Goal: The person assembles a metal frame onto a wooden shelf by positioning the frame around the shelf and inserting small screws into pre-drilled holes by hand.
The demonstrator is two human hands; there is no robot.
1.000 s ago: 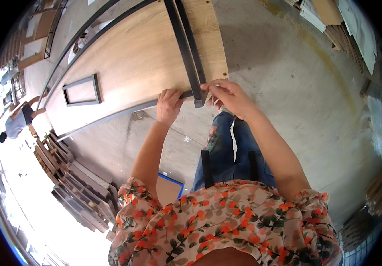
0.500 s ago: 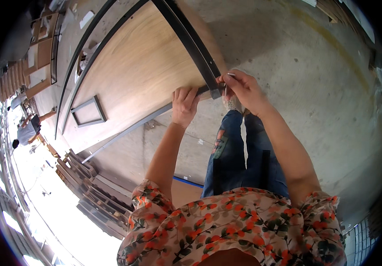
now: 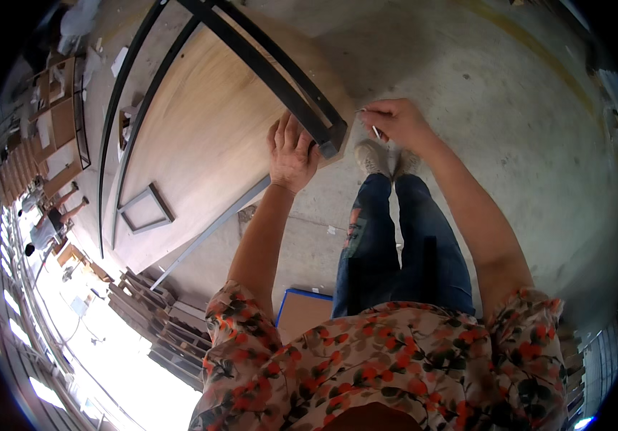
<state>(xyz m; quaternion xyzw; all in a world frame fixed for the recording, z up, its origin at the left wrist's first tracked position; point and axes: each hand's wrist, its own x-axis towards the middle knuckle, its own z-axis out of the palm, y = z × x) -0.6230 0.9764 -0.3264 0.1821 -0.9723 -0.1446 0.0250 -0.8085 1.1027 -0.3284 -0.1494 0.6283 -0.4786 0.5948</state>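
Note:
My left hand (image 3: pixel 292 152) is wrapped over the near bar of a black metal frame (image 3: pixel 262 68), close to its corner, with the fingers reaching onto the far side. The frame rests on a large pale wooden board (image 3: pixel 208 122). Just right of the corner, my right hand (image 3: pixel 399 123) is closed in a pinch, apart from the frame. Between its fingers is a small silver hex key (image 3: pixel 376 132), its short rod poking out below them. The rest of the key is hidden by the fingers.
A small grey rectangular frame (image 3: pixel 147 210) lies on the board's left part. Wooden pallets (image 3: pixel 155 312) are stacked at the lower left. A blue-edged brown panel (image 3: pixel 302 313) lies near my legs. Another person (image 3: pixel 49 223) is far left, beside wooden furniture pieces (image 3: pixel 58 136).
My right hand has drawn away from the frame's corner with the hex key. The frame has tilted, its two bars showing further apart. My left hand's fingers now reach further over the bar.

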